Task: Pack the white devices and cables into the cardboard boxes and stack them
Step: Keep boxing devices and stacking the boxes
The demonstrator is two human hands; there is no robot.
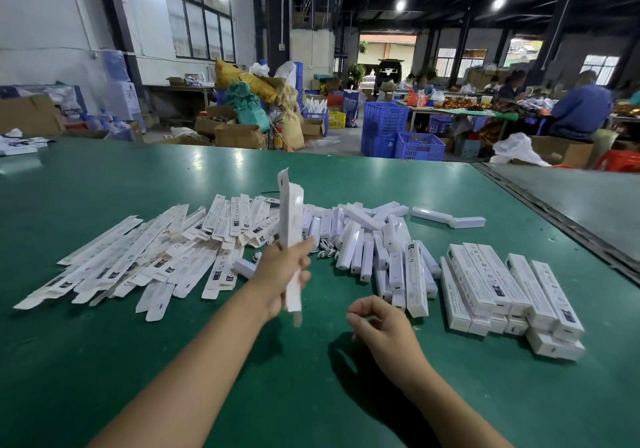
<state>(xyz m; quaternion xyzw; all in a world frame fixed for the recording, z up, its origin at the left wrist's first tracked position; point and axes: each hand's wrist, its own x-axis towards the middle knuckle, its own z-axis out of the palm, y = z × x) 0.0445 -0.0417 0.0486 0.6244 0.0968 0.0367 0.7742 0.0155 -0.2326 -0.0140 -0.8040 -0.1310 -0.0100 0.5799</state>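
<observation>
- one long narrow white cardboard box [290, 225] is in the left hand [282, 274]. fingers and thumb are wrapped around its lower half. it stands almost upright above the green table [104, 361], with the long axis going from the end near the wrist up to the top flap.
- the lower end of this box sticks out below the fist and is blurred, so i cannot tell if its flap is open.
- the right hand [379, 323] hovers just to the right of that lower end, apart from it. its fingers are loosely curled toward the thumb and nothing is visible in it.
- the heap of loose white stick-shaped devices [367, 239] lies beyond the right hand. small coiled white cables [325, 252] lie between this heap and the held box. i judge the right hand is the nearer one to fetch them.
- flat unfolded white box sleeves [138, 260] are spread on the left side, and closed white boxes [502, 295] lie in a low stack on the right side.
- the boxes carry black print and small symbols, but the letters are too small to read.
</observation>
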